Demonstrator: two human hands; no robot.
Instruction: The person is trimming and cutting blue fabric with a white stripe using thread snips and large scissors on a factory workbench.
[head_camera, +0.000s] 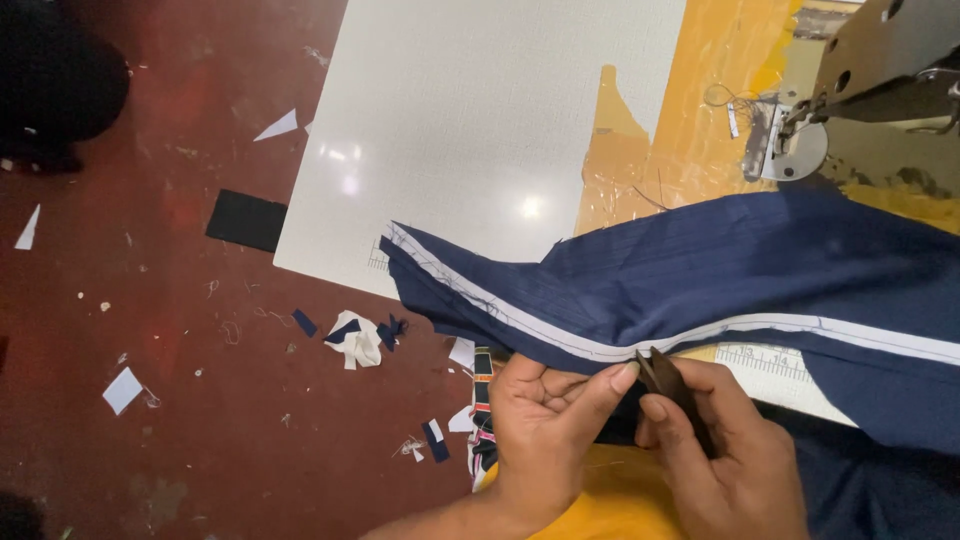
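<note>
Down at the lower centre of the frame, the left hand (545, 430) is pinching the edge of the navy fabric (740, 270), thumb and forefinger pressed together on it. Just beside it, the right hand (725, 455) is gripping a small dark snipping tool (668, 385), fingers closed around it, its tip touching the fabric's white stripe (560, 335). The cloth is lying across the white table (480, 110), stretching toward the right edge. Farther up, at the upper right, the sewing machine (880, 60) is standing over an orange surface (700, 90). Fabric scraps (355, 338) are littering the red floor (150, 300) at left.
</note>
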